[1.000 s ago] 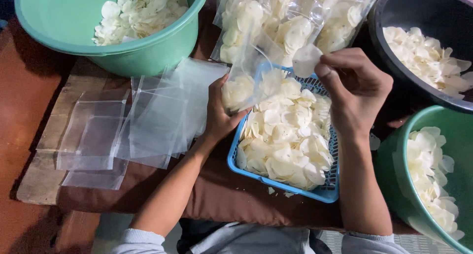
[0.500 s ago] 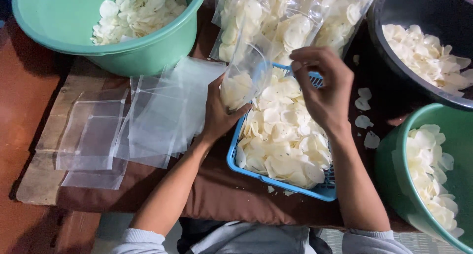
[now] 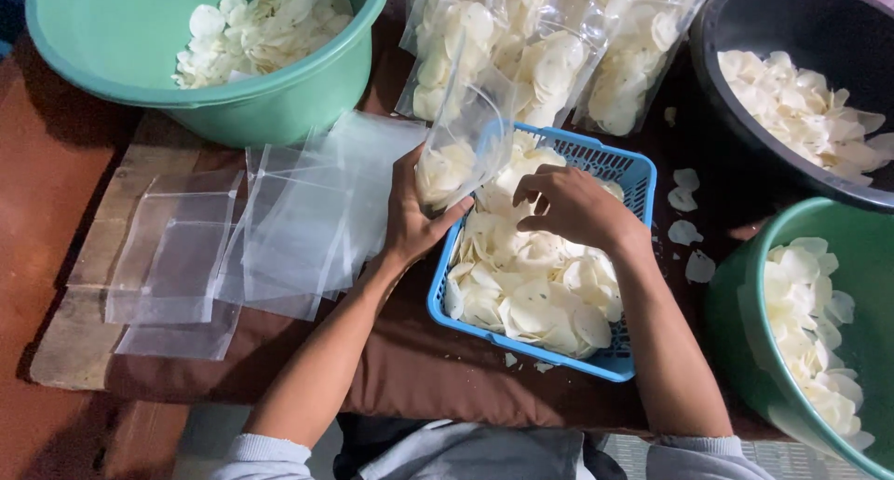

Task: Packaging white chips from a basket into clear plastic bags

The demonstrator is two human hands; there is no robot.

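My left hand (image 3: 413, 217) grips a clear plastic bag (image 3: 464, 140), partly filled with pale chips, held upright at the left edge of a blue basket (image 3: 631, 175). The basket holds a heap of thin whitish chips (image 3: 531, 284). My right hand (image 3: 570, 206) rests palm down on the chips in the basket, its fingers curled into the pile just right of the bag. Whether it holds any chips I cannot tell.
A stack of empty clear bags (image 3: 270, 229) lies left of the basket. Filled bags of chips (image 3: 549, 42) lie behind it. A green bowl (image 3: 307, 89) of chips stands back left, a black bowl (image 3: 736, 61) back right, another green bowl (image 3: 745, 303) at the right. Loose chips (image 3: 687, 230) lie between.
My right hand has come down from the bag's mouth onto the chips in the basket. The bag in my left hand stays in place, a little fuller.
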